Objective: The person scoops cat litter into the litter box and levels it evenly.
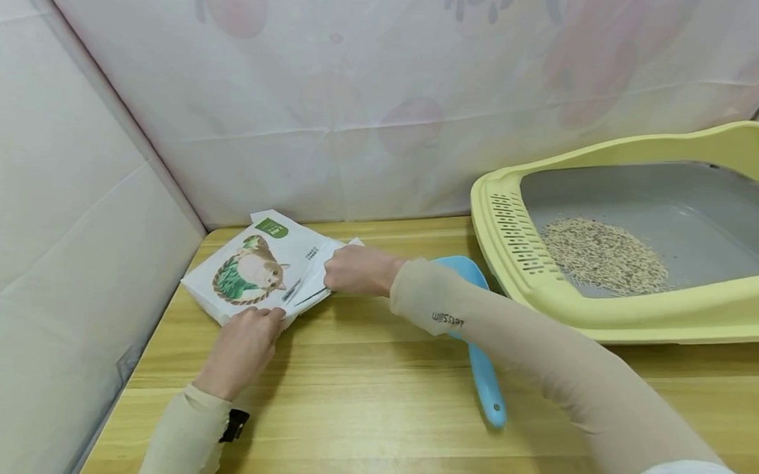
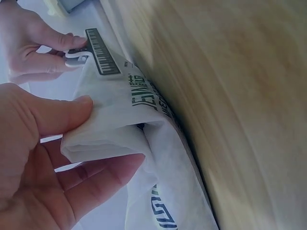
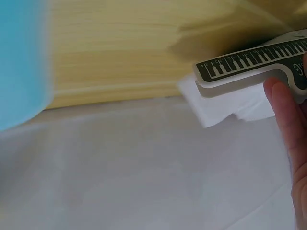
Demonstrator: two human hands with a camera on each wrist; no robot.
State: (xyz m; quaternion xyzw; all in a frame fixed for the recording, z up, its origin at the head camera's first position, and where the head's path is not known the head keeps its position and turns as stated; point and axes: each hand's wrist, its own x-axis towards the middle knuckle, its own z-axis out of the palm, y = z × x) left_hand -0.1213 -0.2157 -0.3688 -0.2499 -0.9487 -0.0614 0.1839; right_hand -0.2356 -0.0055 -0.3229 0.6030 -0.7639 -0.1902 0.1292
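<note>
A white cat-litter bag (image 1: 241, 268) printed with a cat in a basket lies on the table at the left. My left hand (image 1: 241, 349) pinches the layered, folded edge of the bag, thumb on one side and fingers on the other. At the bag's far corner my right hand (image 1: 362, 269) pinches a clip (image 2: 101, 52) printed with black-and-white piano keys. The clip (image 3: 249, 62) lies along the bag's end, with white bag material showing beside it. Whether its jaws are fully closed on the bag cannot be told.
A blue scoop (image 1: 486, 388) lies right of the bag, partly under my right forearm. Further right stands a yellow-rimmed litter box (image 1: 606, 319) with a grey inside and a heap of litter pellets (image 1: 603, 255). Fabric walls (image 1: 325, 161) border the wooden table (image 1: 361, 407) behind and at left.
</note>
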